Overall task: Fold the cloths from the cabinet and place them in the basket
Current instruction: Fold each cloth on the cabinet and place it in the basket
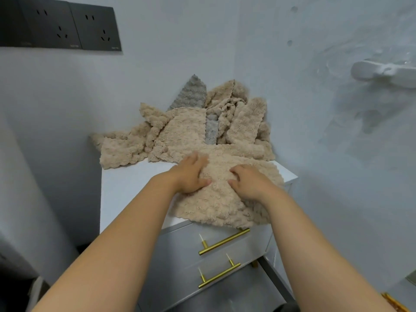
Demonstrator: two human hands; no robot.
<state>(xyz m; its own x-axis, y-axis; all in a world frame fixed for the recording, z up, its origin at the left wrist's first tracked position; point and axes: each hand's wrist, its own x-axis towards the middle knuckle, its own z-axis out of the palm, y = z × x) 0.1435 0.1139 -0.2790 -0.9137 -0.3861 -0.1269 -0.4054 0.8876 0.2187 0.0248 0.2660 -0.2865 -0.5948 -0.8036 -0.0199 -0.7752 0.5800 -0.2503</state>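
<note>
Hands are reaching forward over a white cabinet (126, 188), whose two drawer fronts are showing slim brass bar handles, one upper (225, 240) and one lower (219, 275). On the cabinet top a fluffy beige square cloth (220, 206) is lying rumpled, its near edge drooping over the front above the upper handle. Left hand (191, 174) is pressing flat on the cloth's left part, fingers straight and thumb spread. Right hand (247, 181) is resting just beside it on the same cloth, fingers bent with their tips sinking into the pile; whether it is pinching a fold I cannot tell. Behind, a loose heap of more fluffy beige cloths (184, 131) is sitting in the corner, with a grey scalloped cloth (191, 93) leaning against the wall. Farther up, black wall sockets (58, 23) are showing at the left and a white plastic wall holder (387, 73) at the right.
</note>
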